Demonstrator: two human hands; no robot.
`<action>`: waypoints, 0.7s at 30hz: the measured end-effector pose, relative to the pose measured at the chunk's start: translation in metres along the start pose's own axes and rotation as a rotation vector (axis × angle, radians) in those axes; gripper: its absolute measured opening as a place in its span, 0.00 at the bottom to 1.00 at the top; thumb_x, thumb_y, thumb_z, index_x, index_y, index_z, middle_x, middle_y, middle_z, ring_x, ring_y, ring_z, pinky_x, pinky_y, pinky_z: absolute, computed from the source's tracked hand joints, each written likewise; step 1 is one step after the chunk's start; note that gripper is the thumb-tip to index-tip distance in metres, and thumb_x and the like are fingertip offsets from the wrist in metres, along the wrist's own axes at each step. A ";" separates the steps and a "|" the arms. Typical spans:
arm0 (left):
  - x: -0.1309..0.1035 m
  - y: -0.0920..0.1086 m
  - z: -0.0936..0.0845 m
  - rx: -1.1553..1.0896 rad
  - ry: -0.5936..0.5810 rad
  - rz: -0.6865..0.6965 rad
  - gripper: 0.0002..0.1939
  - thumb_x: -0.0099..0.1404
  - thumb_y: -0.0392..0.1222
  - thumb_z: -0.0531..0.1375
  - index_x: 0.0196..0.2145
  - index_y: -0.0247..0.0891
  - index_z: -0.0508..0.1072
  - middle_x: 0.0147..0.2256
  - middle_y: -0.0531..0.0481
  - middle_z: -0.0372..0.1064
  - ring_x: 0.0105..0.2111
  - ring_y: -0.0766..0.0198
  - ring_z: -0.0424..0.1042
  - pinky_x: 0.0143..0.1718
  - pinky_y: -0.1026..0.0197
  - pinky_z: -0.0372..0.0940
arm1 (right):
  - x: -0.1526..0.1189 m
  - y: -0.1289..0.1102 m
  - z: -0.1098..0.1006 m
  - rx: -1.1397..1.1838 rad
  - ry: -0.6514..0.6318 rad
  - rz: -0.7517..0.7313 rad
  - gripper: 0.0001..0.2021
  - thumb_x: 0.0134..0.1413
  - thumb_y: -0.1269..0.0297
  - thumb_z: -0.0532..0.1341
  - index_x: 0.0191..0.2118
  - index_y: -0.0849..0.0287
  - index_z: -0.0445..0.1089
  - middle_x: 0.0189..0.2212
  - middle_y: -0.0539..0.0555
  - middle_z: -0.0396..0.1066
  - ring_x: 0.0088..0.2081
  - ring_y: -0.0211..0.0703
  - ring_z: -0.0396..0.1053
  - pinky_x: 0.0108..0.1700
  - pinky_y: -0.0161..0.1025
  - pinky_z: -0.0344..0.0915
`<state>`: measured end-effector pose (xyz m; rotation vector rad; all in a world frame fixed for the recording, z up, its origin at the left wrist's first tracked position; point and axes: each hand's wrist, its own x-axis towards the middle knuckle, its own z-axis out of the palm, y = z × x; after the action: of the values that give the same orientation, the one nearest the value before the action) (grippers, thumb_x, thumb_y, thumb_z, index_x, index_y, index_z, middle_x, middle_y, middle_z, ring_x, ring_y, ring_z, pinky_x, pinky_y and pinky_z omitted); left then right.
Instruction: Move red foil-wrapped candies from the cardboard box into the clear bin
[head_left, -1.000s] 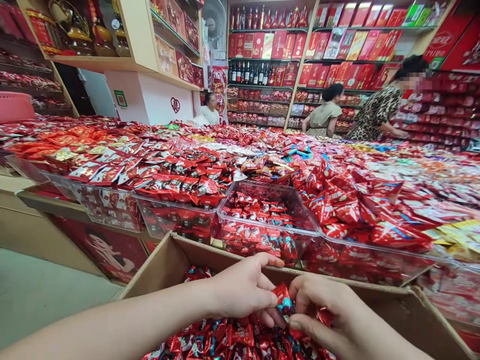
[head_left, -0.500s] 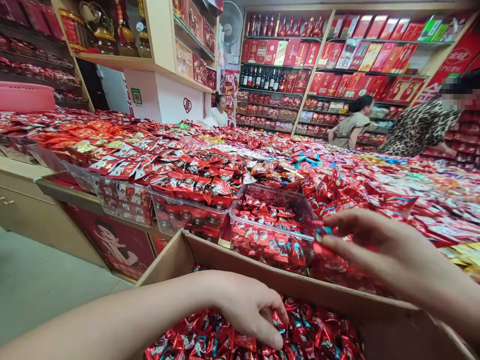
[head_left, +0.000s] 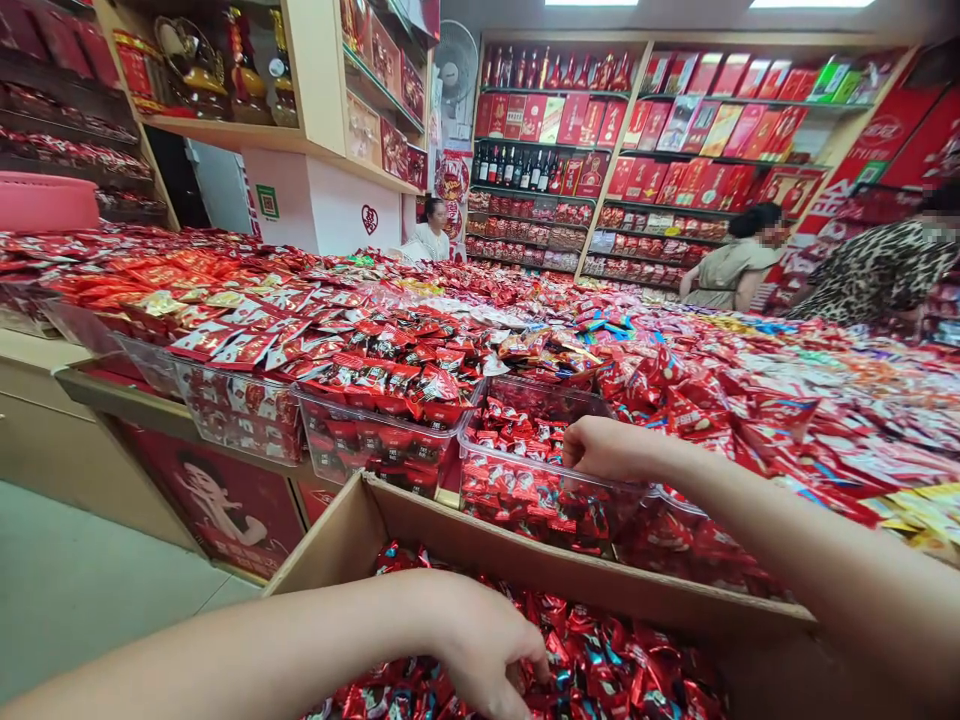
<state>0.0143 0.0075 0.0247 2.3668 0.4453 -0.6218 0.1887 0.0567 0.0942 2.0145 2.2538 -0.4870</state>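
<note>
My left hand [head_left: 491,645] reaches down into a cardboard box [head_left: 600,565], touching the red foil-wrapped candies [head_left: 600,650] inside. Its thumb and fingers are apart, with the fingertips partly hidden. Over the right part of a clear plastic bin [head_left: 517,460], my right hand [head_left: 596,447] is closed, knuckles up. Whatever its curled fingers hold is out of sight. Red wrapped candies [head_left: 502,425] lie in that bin, below its rim.
Beside it on the left stands a bin heaped with red-and-black packets [head_left: 390,385]. Triangular red packets [head_left: 705,410] pile up on the right. Two people [head_left: 731,265] [head_left: 870,270] bend over the far display, and another person [head_left: 431,235] is at the back.
My right hand has moved left from beside the bin to over it, and the candy it pinched no longer shows. My left hand has shifted slightly lower and left.
</note>
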 end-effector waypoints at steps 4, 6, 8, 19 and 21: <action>0.001 -0.001 0.002 0.066 -0.003 -0.001 0.25 0.50 0.47 0.55 0.46 0.35 0.65 0.35 0.41 0.69 0.29 0.56 0.68 0.21 0.63 0.55 | -0.001 -0.001 -0.003 -0.057 -0.010 -0.018 0.05 0.35 0.72 0.58 0.24 0.62 0.70 0.21 0.52 0.69 0.24 0.40 0.65 0.19 0.31 0.54; 0.002 -0.001 0.003 0.083 -0.002 -0.010 0.25 0.50 0.48 0.55 0.45 0.35 0.66 0.35 0.40 0.69 0.28 0.55 0.68 0.21 0.63 0.54 | -0.001 0.000 -0.004 -0.071 -0.012 -0.051 0.06 0.35 0.74 0.56 0.24 0.62 0.70 0.21 0.51 0.69 0.24 0.40 0.65 0.20 0.30 0.54; 0.002 -0.002 0.004 0.090 0.013 -0.029 0.25 0.50 0.48 0.55 0.45 0.35 0.65 0.35 0.40 0.69 0.28 0.55 0.68 0.20 0.63 0.53 | 0.000 0.001 -0.003 -0.074 -0.016 -0.084 0.08 0.36 0.75 0.55 0.25 0.61 0.70 0.21 0.50 0.69 0.24 0.38 0.65 0.20 0.29 0.54; 0.004 -0.003 0.006 0.139 0.013 -0.139 0.26 0.47 0.51 0.56 0.45 0.42 0.65 0.34 0.43 0.70 0.27 0.55 0.67 0.19 0.62 0.54 | -0.004 0.003 -0.005 -0.070 0.233 -0.175 0.05 0.43 0.70 0.56 0.29 0.61 0.67 0.27 0.52 0.69 0.28 0.38 0.64 0.27 0.31 0.56; 0.006 -0.008 0.011 0.175 0.038 -0.160 0.26 0.46 0.51 0.56 0.43 0.42 0.67 0.33 0.42 0.70 0.27 0.54 0.67 0.20 0.61 0.55 | -0.027 -0.007 -0.007 -0.036 0.388 -0.218 0.06 0.48 0.68 0.53 0.30 0.62 0.66 0.27 0.52 0.68 0.28 0.38 0.63 0.29 0.32 0.56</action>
<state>0.0122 0.0066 0.0098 2.5292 0.6245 -0.7148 0.1862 0.0327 0.1095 1.9976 2.6979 -0.0667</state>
